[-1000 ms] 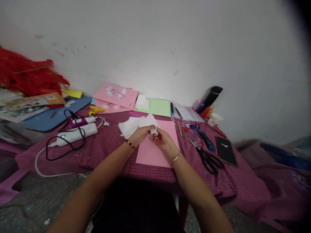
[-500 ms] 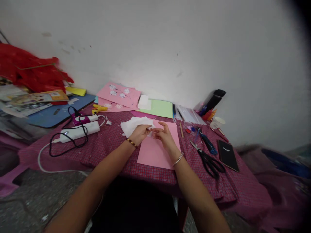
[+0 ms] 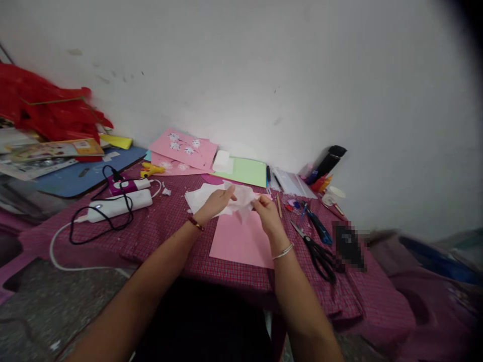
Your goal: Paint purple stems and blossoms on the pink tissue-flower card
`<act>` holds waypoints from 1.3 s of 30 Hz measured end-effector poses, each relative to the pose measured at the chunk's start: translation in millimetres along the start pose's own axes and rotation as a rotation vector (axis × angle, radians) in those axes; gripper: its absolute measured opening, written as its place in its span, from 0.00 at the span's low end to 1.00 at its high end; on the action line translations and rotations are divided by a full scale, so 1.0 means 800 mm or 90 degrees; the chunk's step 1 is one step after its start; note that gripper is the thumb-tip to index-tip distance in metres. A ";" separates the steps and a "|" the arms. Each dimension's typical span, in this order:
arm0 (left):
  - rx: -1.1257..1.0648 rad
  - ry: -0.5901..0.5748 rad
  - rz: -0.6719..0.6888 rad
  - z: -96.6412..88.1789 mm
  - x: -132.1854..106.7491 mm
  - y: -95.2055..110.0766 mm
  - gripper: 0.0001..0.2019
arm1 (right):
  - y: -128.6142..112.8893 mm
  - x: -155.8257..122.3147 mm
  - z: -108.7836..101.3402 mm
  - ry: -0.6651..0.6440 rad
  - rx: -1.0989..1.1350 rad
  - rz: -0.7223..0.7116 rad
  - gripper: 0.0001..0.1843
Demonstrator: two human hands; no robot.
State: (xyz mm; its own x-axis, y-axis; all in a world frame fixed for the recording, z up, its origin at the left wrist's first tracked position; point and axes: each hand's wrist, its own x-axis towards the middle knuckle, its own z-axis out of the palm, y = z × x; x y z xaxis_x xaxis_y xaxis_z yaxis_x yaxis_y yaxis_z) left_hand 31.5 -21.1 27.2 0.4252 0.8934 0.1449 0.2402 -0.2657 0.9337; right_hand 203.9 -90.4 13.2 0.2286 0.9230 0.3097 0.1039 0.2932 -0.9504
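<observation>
My left hand [image 3: 216,202] and my right hand [image 3: 266,212] both pinch a thin white tissue sheet [image 3: 244,197], stretched between them just above the table. Under them lies a pink paper sheet [image 3: 237,241] on the checked maroon tablecloth [image 3: 166,226]. More white tissue [image 3: 198,196] lies flat to the left of my left hand. A dark beaded bracelet sits on my left wrist and a silver bangle on the right one.
Black scissors [image 3: 319,251], blue pens and a black dark object lie to the right. A white power strip [image 3: 118,205] with black cable and a yellow glue gun [image 3: 151,170] are at the left. Pink cards [image 3: 184,148], green paper [image 3: 245,172] and a black bottle [image 3: 326,160] line the wall.
My hands have drawn apart and lifted a little, and the folded tissue between them has been spread open into a wider sheet.
</observation>
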 end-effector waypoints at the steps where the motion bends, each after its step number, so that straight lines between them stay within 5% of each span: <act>1: 0.045 0.035 0.031 -0.004 0.000 0.001 0.29 | -0.003 0.001 -0.006 -0.020 0.075 0.044 0.12; 4: -0.062 0.065 0.062 -0.003 -0.001 0.004 0.30 | -0.009 0.000 -0.015 -0.025 0.206 0.105 0.13; 9: -0.352 -0.094 0.065 0.017 -0.011 0.012 0.26 | -0.013 -0.005 -0.007 -0.037 0.174 0.119 0.15; 16: -0.191 -0.118 0.060 0.028 -0.020 0.016 0.15 | -0.007 -0.003 -0.002 -0.115 0.056 0.081 0.12; 21: -0.207 -0.053 0.061 0.025 -0.014 0.002 0.13 | -0.007 -0.004 -0.004 -0.088 0.066 0.089 0.10; 39: -0.093 -0.069 0.079 0.034 -0.021 0.013 0.10 | 0.002 -0.001 0.005 -0.035 0.007 0.060 0.10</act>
State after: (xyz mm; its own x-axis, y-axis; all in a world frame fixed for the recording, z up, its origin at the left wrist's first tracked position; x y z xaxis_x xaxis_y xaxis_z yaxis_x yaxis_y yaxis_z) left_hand 50.7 -48.5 25.7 0.5373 0.8106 0.2329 0.0546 -0.3090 0.9495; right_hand 199.7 -89.9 11.2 0.1832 0.9589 0.2166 0.0733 0.2064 -0.9757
